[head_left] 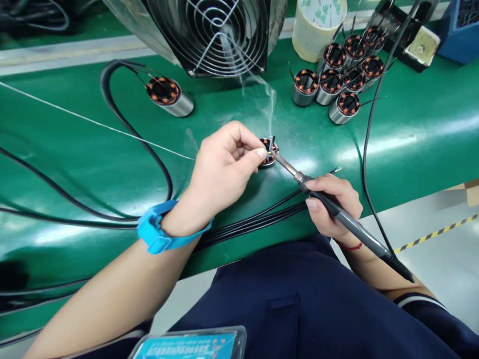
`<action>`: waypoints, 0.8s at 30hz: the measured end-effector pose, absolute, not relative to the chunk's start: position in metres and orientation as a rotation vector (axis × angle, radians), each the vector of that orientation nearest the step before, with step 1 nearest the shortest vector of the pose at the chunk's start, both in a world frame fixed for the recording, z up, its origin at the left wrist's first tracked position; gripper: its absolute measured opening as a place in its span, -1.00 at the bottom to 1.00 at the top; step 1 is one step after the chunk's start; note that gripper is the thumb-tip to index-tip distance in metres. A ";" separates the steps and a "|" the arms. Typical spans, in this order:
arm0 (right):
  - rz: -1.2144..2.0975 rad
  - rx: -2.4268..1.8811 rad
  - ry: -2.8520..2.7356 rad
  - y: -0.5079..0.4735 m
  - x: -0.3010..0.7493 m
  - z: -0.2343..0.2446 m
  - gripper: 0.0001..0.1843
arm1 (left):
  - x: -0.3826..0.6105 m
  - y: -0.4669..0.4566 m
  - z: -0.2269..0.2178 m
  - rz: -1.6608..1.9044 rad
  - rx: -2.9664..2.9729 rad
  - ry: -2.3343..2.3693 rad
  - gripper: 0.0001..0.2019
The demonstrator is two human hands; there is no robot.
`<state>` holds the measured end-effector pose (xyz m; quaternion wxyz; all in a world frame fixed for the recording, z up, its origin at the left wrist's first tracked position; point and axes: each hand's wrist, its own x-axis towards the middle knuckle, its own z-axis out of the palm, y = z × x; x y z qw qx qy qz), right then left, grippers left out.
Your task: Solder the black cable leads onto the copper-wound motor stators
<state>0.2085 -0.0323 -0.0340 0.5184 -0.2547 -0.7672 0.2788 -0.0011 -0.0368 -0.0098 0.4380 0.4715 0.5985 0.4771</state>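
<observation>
My right hand [334, 205] grips a soldering iron [329, 202] like a pen, its tip pointing up and left. The tip meets the top of a small motor stator [269, 160] with copper windings, and smoke [272, 107] rises from there. At the same spot my left hand [228, 162] pinches a thin wire with a yellowish part [269, 153] between thumb and forefinger. My left fingers cover much of the stator. A blue strap [164, 229] circles my left wrist. Black cables [258, 219] run beneath my left forearm, one ending in bare coloured wires.
A fan with a wire guard [220, 35] stands behind my hands. Several stators [331, 82] are grouped at the back right, beside a tape roll [318, 30] and a stand with a sponge [422, 47]. One stator with a cable [172, 97] lies left. The iron's cord [368, 134] hangs right.
</observation>
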 end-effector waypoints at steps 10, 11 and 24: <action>0.646 -0.633 -1.936 -0.029 0.209 -0.031 -0.67 | 0.000 -0.037 -0.011 1.236 1.191 1.476 -0.82; 0.672 -0.641 -1.956 -0.027 0.209 -0.028 -0.63 | 0.000 -0.037 -0.011 1.237 1.190 1.474 -0.82; 0.883 -0.870 -2.280 0.022 0.181 -0.006 -0.50 | 0.000 -0.036 -0.013 1.174 1.175 1.513 -0.88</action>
